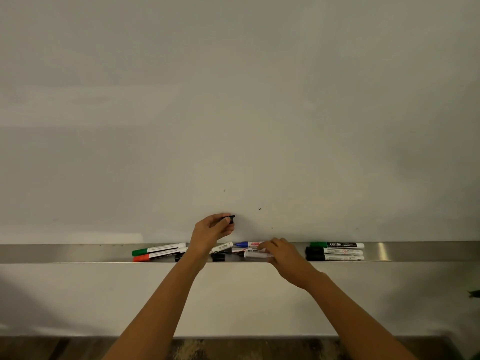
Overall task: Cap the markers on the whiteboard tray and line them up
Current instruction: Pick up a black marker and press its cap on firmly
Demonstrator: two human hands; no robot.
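My left hand (211, 231) is raised above the metal whiteboard tray (65, 252) and pinches a black marker cap (230, 219). My right hand (281, 254) reaches into the tray's middle and grips a white marker (255, 254). Behind it lies a blue marker (246, 244), and another white marker (222, 247) lies tilted beside my left wrist. A loose black cap (218, 256) sits at the tray's front edge. At the left lie a green-capped marker (158, 248) and a red-capped marker (155, 255). At the right, three capped markers (335, 251) lie side by side in a neat row.
The white board (233, 113) fills the view above the tray. Below the tray is a white wall (78, 294), then a dark wooden floor (39, 349). The tray's far left and far right stretches are bare metal.
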